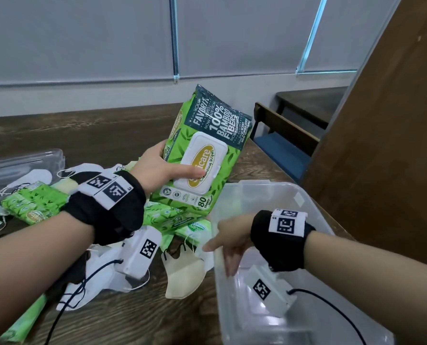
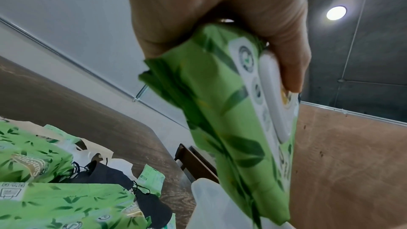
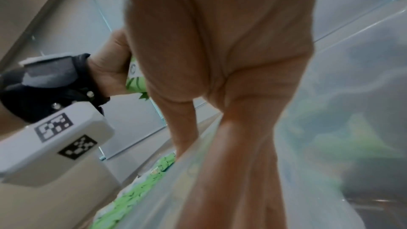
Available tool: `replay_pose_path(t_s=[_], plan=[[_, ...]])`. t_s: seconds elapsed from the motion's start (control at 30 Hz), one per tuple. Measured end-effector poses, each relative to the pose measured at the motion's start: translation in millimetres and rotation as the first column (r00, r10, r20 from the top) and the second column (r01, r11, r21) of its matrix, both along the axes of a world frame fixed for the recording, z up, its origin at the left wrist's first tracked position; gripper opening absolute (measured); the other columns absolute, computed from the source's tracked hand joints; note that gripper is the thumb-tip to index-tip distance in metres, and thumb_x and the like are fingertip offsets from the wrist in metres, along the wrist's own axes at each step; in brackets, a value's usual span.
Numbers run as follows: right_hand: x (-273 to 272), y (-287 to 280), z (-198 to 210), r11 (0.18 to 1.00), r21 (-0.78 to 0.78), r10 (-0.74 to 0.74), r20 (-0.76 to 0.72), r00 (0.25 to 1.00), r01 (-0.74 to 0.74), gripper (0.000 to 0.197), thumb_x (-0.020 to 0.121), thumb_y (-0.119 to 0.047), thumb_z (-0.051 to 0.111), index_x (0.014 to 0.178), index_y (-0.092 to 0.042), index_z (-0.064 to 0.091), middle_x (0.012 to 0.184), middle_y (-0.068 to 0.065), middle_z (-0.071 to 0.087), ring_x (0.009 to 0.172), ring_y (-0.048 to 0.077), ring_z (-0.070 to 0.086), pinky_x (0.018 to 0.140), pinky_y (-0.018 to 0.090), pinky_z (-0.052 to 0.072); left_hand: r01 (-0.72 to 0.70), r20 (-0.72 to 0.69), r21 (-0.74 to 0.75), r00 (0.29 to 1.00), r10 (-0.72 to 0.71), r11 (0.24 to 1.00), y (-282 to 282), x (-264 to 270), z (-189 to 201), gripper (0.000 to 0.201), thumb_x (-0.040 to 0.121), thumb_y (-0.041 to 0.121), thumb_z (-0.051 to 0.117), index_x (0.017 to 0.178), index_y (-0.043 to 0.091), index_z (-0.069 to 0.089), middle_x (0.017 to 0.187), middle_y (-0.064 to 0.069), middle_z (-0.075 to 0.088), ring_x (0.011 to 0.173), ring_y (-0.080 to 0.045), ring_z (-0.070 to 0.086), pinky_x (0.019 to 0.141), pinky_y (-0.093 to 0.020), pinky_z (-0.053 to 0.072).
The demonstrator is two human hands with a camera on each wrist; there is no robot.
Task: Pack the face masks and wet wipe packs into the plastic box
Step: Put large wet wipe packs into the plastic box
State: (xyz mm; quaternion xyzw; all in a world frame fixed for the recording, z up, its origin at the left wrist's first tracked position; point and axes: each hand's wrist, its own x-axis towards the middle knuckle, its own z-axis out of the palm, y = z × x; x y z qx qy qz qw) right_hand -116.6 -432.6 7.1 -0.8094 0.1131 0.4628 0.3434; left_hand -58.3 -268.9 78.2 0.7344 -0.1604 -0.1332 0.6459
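From my head camera the dark wooden table (image 1: 112,135) fills the lower half of the view, and the clear plastic box (image 1: 314,220) sits on it at about five o'clock, its near-left wall under my right hand (image 1: 229,241). That hand grips the rim, thumb outside and fingers (image 1: 232,263) folded down inside the wall; the right wrist view shows the same, fingers draped over the translucent edge. At twelve o'clock from the box's left corner, my left hand (image 1: 157,170) holds up a large green wet wipe pack (image 1: 207,155), lifted off the table and tilted, its white flip lid facing me. The thumb lies across the lid and the fingers wrap behind, a firm grasp that the left wrist view confirms. At nine o'clock from the box lies the heap of loose goods: more green wipe packs (image 1: 33,202), and white, black and cream face masks, with one cream mask (image 1: 182,277) just beside the box wall. At ten o'clock, at the table's far left, a clear lid (image 1: 20,168) lies flat. I cannot tell whether anything lies inside the box.
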Motion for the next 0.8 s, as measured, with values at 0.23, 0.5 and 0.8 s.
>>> replay_pose_path(t_s=[0.23, 0.5, 0.8], plan=[[11, -43, 39, 0.945, 0.255, -0.255, 0.188, 0.948, 0.204, 0.089, 0.064, -0.034, 0.086, 0.131, 0.007, 0.042, 0.123, 0.024, 0.060, 0.098, 0.033, 0.068, 0.074, 0.039, 0.059, 0.019, 0.070, 0.055, 0.997, -0.023, 0.998, -7, -3, -14, 0.064, 0.051, 0.011, 0.088, 0.109, 0.015, 0.062, 0.096, 0.000, 0.074, 0.087, -0.019, 0.071, 0.082, -0.041, 0.056], [-5, -47, 82, 0.438, 0.842, -0.801, 0.206, 0.563, 0.315, 0.045, 0.067, -0.035, 0.072, 0.108, -0.016, 0.068, 0.102, 0.006, 0.073, 0.090, 0.023, 0.071, 0.076, 0.048, 0.058, 0.113, 0.118, 0.178, 0.984, -0.135, 0.977, -43, 7, -35, 0.082, 0.040, 0.040, 0.090, 0.114, 0.026, 0.055, 0.101, 0.006, 0.072, 0.092, -0.013, 0.069, 0.088, -0.042, 0.054], [13, -24, 27, -0.004, 0.838, -0.997, 0.039, -0.068, 0.545, 0.111, 0.020, -0.041, 0.094, 0.113, -0.024, 0.035, 0.110, 0.009, 0.066, 0.097, 0.028, 0.067, 0.087, 0.050, 0.053, 0.196, 0.231, 0.416, 0.922, -0.312, 0.888, -62, 10, -46, 0.077, 0.063, 0.019, 0.086, 0.122, 0.037, 0.041, 0.102, 0.016, 0.062, 0.090, -0.003, 0.061, 0.079, -0.012, 0.049]])
